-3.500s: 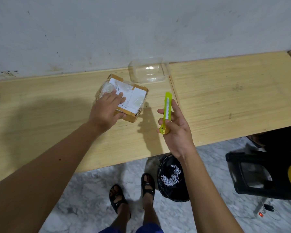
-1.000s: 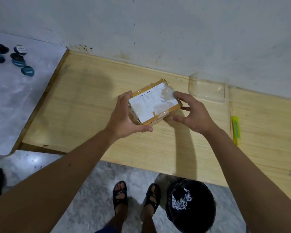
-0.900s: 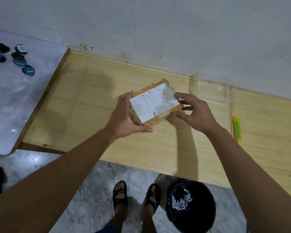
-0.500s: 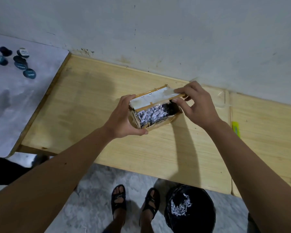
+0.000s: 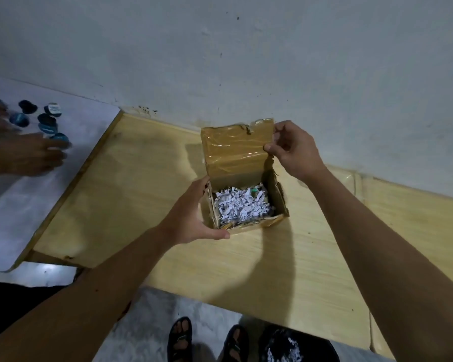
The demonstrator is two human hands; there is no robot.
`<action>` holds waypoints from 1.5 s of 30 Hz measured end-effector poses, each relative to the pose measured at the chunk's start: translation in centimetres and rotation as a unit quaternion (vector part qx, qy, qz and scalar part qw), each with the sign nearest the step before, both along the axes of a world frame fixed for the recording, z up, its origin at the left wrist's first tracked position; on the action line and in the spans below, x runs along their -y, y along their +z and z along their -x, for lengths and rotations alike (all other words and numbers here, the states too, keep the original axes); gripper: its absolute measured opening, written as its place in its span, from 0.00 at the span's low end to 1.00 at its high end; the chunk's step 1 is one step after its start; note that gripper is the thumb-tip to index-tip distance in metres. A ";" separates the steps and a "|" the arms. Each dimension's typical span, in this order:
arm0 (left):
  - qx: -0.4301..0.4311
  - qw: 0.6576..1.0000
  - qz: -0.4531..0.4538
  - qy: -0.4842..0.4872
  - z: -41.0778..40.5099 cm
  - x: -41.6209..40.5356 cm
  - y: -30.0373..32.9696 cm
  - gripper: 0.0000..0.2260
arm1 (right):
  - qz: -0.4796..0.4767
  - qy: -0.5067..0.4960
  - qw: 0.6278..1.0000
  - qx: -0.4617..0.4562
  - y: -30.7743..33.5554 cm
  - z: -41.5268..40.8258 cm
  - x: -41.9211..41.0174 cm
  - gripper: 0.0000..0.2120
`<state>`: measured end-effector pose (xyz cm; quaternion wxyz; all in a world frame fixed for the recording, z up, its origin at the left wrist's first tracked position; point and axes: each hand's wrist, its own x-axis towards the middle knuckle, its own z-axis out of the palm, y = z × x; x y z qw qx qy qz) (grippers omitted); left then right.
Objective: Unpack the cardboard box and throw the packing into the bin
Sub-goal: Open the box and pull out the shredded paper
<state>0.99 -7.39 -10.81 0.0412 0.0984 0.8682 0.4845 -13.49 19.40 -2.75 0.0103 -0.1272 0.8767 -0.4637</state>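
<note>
A small cardboard box [image 5: 256, 223] sits open on the wooden table [image 5: 131, 184]. Its taped lid [image 5: 236, 150] stands upright toward the wall. White shredded paper [image 5: 242, 206] fills the inside, with a bit of green showing at the back. My left hand [image 5: 194, 218] grips the box's left wall and front corner. My right hand [image 5: 293, 150] pinches the lid's upper right edge. The black-lined bin [image 5: 296, 347] stands on the floor under the table's front edge, with shredded paper in it.
Another person's hands [image 5: 29, 152] reach over several dark round discs [image 5: 46, 121] on a white surface [image 5: 24, 194] at the left. The wall rises right behind the box. My sandalled feet [image 5: 207, 340] stand beside the bin.
The lid has swung from half raised to fully upright, held by my right hand. The view has shifted, and the yellow cutter is out of sight. Another person's hands have appeared at the left.
</note>
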 end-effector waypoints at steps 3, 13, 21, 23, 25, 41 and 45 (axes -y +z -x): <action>0.012 1.000 -0.008 -0.014 0.3 0.2 0.3 0.62 | 0.038 0.000 0.999 0.037 -1.0 1.0 -0.5 0.15; 0.039 0.998 -0.019 -0.037 0.8 0.6 0.6 0.61 | 0.021 -0.033 0.992 0.124 -5.0 2.8 -1.7 0.18; 0.039 0.998 -0.015 -0.039 1.1 0.6 0.2 0.61 | -0.017 -0.028 0.992 0.120 -5.4 2.5 -1.9 0.17; 0.044 0.998 -0.017 -0.040 1.3 0.7 0.3 0.61 | -0.050 -0.042 0.994 0.092 -4.9 2.2 -1.9 0.16; 0.049 0.998 -0.017 -0.042 1.3 0.7 0.3 0.61 | -0.069 -0.067 0.995 0.040 -4.1 1.5 -1.8 0.13; 0.037 0.998 0.000 -0.053 1.3 0.9 0.2 0.61 | -0.225 0.287 0.929 0.061 -3.1 -5.3 0.5 0.44; 0.044 0.998 -0.016 -0.048 1.2 0.8 0.3 0.61 | -0.300 0.313 0.900 0.037 -3.3 -4.9 1.2 0.45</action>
